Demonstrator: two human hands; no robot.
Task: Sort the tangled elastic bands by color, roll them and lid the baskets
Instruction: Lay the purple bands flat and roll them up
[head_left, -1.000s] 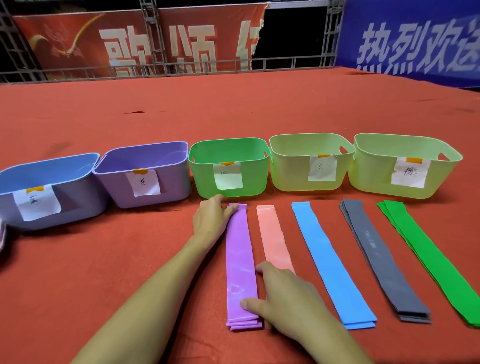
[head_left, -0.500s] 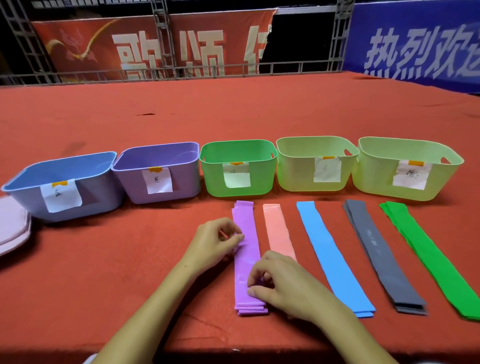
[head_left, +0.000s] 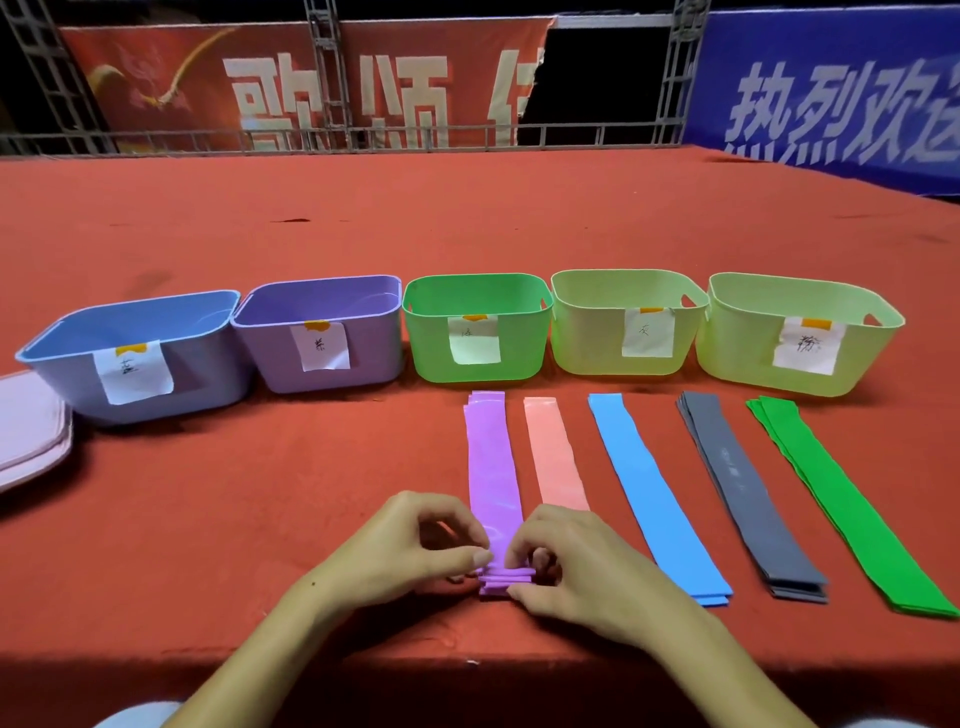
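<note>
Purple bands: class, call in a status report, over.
Left hand and right hand pinch purple bands at near end. Unrolled. Five baskets unlidded. Nothing blocking.

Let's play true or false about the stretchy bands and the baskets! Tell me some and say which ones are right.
1. Both hands, left hand and right hand, pinch the near end of the purple bands. True.
2. The green bands lie farthest left. False: they lie farthest right.
3. Five baskets stand in a row behind the bands. True.
4. The pink bands are inside the purple basket. False: they lie flat on the red cloth, between the purple and blue bands.
5. The blue basket has a lid on. False: it is open.
</note>
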